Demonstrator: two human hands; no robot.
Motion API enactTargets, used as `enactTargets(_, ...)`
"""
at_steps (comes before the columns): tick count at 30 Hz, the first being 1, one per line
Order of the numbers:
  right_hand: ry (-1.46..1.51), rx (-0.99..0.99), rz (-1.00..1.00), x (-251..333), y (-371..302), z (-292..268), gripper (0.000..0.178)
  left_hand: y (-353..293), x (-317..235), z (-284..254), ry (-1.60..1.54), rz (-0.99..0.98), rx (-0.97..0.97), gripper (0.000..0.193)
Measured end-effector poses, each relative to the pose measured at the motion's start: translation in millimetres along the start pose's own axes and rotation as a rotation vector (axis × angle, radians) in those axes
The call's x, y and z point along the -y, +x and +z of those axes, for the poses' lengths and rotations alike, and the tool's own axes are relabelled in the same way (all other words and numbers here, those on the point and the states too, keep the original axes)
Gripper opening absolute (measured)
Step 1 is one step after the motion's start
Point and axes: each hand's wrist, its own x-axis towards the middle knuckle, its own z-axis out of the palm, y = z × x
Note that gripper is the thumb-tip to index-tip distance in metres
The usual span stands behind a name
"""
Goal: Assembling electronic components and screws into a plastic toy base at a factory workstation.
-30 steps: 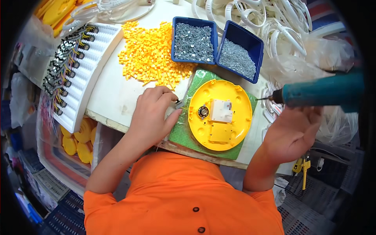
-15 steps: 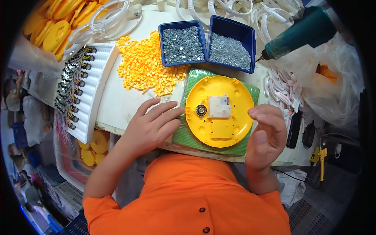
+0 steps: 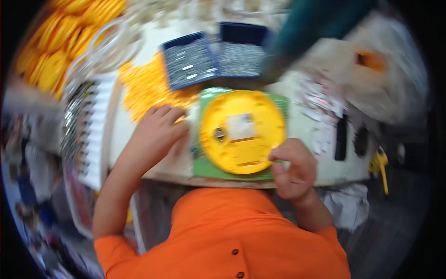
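A round yellow plastic housing [image 3: 262, 151] lies on a green mat [image 3: 200, 167] in front of me. Inside it sit a white box-shaped part [image 3: 241, 126] and a small dark round part [image 3: 219, 134]. My left hand [image 3: 160, 130] is at the near edge of a pile of small yellow plastic pieces [image 3: 144, 93]. Its fingers are curled together, with a small yellow piece showing between them, though motion blurs it. By the lower right rim of the housing is my right hand [image 3: 297, 169], fingers bent, thumb apart, nothing visible in it.
Two blue bins [image 3: 171, 84] of small metal parts stand behind the mat. A dark green power screwdriver [image 3: 320, 32] hangs at upper right. On the left is a white ridged tray [image 3: 99, 135] with wired parts; white strips [image 3: 320, 102] lie to the right.
My left hand has moved left, away from the housing, and its fingers have curled. My right hand has come lower beside the rim. The whole view has shifted and blurred.
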Motion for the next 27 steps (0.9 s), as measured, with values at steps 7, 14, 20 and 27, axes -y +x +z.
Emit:
enactTargets(7, -0.900, -0.292, 0.378, -64.7, -48.2, -95.9, 0.025, -7.4, -7.4, -2.0, -0.187, -0.050, -0.076, 0.015)
enactTargets(14, -1.091, -0.258, 0.858, -113.9, -78.3, -147.1, 0.053, -17.5, -23.0, 3.2, -0.589, -0.288, -0.207, 0.011)
enactTargets(20, -1.180, -0.175, 0.909, -128.6, -63.5, -142.8, 0.056, -17.3, -36.7, 14.2, -0.749, -0.315, -0.259, 0.009)
enactTargets(27, -1.289, -0.157, 0.912, -135.4, -55.2, -140.8, 0.055, -9.8, -43.7, 18.6, -0.734, -0.271, -0.300, 0.014)
